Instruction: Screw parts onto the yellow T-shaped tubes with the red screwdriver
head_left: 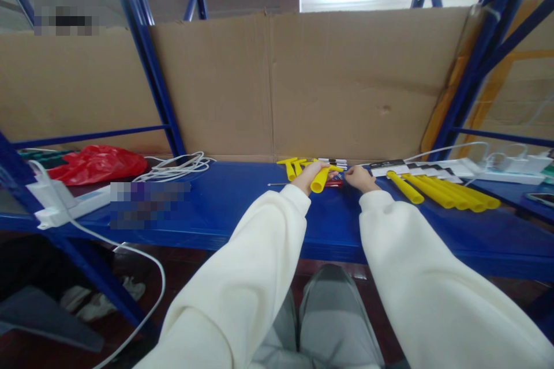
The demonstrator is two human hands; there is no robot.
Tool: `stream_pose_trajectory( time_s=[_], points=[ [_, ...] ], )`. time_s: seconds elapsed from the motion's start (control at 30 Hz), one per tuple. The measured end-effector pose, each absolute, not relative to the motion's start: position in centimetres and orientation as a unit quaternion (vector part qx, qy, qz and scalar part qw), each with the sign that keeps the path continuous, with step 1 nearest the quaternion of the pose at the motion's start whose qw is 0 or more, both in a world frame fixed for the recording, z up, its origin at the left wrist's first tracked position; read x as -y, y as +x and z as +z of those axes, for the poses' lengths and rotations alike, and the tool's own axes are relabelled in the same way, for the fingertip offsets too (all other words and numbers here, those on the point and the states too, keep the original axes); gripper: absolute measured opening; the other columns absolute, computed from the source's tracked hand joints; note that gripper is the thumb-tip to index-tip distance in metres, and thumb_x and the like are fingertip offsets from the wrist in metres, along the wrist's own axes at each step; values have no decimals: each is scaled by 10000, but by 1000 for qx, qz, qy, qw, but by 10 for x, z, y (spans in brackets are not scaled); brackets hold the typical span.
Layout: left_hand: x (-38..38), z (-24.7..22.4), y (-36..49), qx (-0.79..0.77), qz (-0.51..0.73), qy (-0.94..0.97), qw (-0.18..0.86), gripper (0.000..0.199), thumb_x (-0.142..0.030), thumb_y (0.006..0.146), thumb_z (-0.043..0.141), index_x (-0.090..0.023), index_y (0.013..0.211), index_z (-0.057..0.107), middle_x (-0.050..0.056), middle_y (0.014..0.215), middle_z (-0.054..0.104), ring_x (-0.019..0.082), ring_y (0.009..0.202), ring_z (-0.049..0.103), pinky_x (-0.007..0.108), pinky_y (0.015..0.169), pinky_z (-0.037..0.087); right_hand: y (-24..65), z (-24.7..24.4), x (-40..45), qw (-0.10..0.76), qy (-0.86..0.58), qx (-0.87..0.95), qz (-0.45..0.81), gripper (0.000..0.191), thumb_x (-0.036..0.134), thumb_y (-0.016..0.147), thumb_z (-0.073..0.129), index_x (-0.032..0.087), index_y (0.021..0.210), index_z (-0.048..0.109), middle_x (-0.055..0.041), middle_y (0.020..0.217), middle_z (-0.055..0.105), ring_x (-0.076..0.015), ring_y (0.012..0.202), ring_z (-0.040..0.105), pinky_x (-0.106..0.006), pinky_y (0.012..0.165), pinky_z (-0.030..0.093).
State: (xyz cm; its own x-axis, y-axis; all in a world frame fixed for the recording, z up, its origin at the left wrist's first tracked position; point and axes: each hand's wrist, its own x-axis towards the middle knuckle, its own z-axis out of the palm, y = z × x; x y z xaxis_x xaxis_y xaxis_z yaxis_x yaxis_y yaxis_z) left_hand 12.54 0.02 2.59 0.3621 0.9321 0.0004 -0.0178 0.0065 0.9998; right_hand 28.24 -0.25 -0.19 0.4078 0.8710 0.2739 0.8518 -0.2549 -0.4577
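My left hand (pixel 306 177) is wrapped round a yellow tube (pixel 319 181) whose open end points toward me. Close beside it, my right hand (pixel 360 178) is closed with its fingertips together; whatever they hold, if anything, is too small to make out. Between and below the hands lies a screwdriver with a red handle (pixel 334 184), its thin shaft reaching left under my left hand. Several yellow T-shaped pieces (pixel 289 170) lie just behind my left hand. Black-and-white pens (pixel 332 161) rest behind them near the cardboard.
Several yellow tubes (pixel 445 191) lie in a row on the blue shelf (pixel 216 202) at right. White power strips (pixel 511 176) and cables stand at both ends. A red plastic bag (pixel 104 164) and coiled white cable (pixel 184 167) sit left. Cardboard (pixel 346 81) closes the back between blue posts.
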Motion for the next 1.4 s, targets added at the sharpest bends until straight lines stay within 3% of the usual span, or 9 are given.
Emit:
stream_pose_trajectory(
  time_s=[0.2,0.3,0.4,0.57,0.67,0.8,0.97,1.17,1.4],
  points=[
    [0,30,110,-446,403,627,495,320,-82,863,574,-129,1180,562,124,994,729,156,620,701,288,594,588,282,-2,-1,286,-758,586,20,170,231,829,592,209,865,756,-119,1020,765,-317,1064,677,-484,964,471],
    [0,32,93,-410,399,759,309,488,-46,825,604,-172,1294,562,145,1247,684,216,845,752,371,791,611,279,-1,-6,367,-685,627,50,259,329,920,533,175,832,722,-135,944,768,-273,972,699,-365,868,517],
    [5,35,75,-353,345,864,101,549,-8,829,575,-233,1327,623,98,1392,632,270,1251,626,404,1085,474,271,4,-5,479,-584,632,175,469,529,981,432,156,875,696,-140,862,762,-229,785,715,-309,730,546],
    [15,27,54,-360,230,901,-68,619,18,870,487,-328,1362,634,64,1576,460,293,1297,596,444,1094,461,251,11,10,518,-478,620,344,468,619,908,549,178,811,670,-93,712,727,-192,623,683,-298,623,558],
    [17,17,46,-363,193,908,-85,688,58,847,459,-337,1388,613,86,1575,458,294,1302,593,446,1061,490,244,9,17,472,-517,631,334,244,385,821,725,193,703,630,-23,588,673,-140,496,597,-258,538,518],
    [20,8,42,-382,171,904,-90,708,53,838,450,-323,1423,583,92,1578,452,294,1289,603,433,1035,513,246,6,14,444,-560,625,313,166,198,787,672,185,634,610,5,487,606,-110,436,527,-212,460,437],
    [24,8,41,-401,156,897,-99,688,11,868,435,-319,1463,537,75,1581,451,286,1324,573,425,1027,519,276,1,-1,519,-658,512,190,130,215,783,646,169,661,647,-52,550,641,-183,578,638,-259,529,494],
    [27,9,43,-400,124,898,-135,669,-26,914,396,-347,1494,485,30,1603,423,239,1384,516,388,1001,537,310,-8,-12,403,-803,433,80,63,135,708,697,156,667,654,-135,833,734,-281,949,709,-300,737,560],
    [27,8,44,-394,124,898,-150,684,-20,898,431,-358,1489,491,36,1600,428,245,1367,532,376,1001,537,316,-18,-24,381,-817,431,49,208,276,707,755,130,855,732,-158,833,733,-328,899,717,-379,692,580]
  ],
)
